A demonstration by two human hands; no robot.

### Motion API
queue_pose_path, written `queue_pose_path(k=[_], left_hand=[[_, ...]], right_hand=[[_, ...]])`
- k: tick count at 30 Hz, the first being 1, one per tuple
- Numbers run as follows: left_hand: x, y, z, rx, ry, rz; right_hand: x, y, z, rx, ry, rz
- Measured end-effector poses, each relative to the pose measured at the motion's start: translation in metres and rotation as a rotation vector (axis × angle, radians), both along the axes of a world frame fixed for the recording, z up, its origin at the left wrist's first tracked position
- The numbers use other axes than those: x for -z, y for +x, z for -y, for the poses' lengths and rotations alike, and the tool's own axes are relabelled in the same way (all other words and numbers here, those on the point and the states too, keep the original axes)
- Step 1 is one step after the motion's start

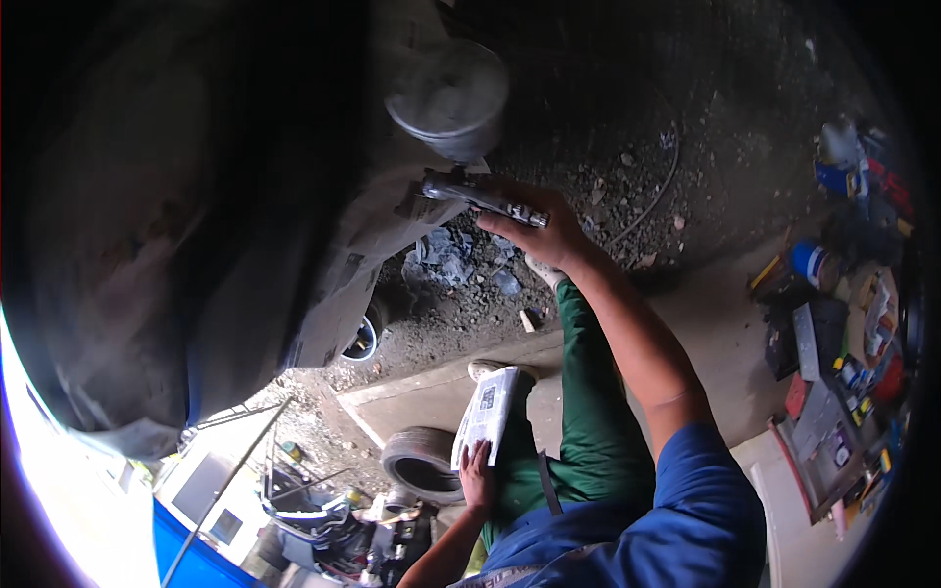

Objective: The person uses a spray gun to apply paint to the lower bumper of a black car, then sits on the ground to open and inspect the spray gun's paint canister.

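My right hand (537, 223) is raised at the end of an outstretched arm, its fingers wrapped round the handle of a metal spray gun (490, 201). A round, pale cup (451, 98) sits on top of the gun. The gun's front end points left, close to masking paper (345, 279) hanging along a dark vehicle body (245, 206). Lower down, my left hand (476, 477) grips the near end of a folded newspaper (488, 416), holding it over my leg. The vehicle's surface is mostly in shadow, so its details do not show.
A loose tire (417, 461) lies beside my leg, and a small bucket (363, 340) stands under the masking paper. Crumpled plastic (441, 257) lies on gravel. A thin hose (669, 181) curves over the ground. Tools and cans (828, 343) clutter the right side; assorted parts (314, 534) stand lower left.
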State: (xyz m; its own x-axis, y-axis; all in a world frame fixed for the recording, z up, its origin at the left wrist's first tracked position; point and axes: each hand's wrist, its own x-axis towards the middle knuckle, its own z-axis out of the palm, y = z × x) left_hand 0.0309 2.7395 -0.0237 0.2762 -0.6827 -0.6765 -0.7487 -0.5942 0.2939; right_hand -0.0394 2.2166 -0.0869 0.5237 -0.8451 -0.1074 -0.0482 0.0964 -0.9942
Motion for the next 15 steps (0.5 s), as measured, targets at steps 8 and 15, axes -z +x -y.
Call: queue_pose_path(k=[8,15], left_hand=[[0.008,-0.003,0.028,-0.028,0.152,-0.011],[0.002,0.001,0.028,-0.031,0.149,0.017]], right_hand=[[0.017,0.006,0.046,-0.126,-0.024,-0.056],[0.026,0.005,0.104,0.312,-0.383,-0.013]])
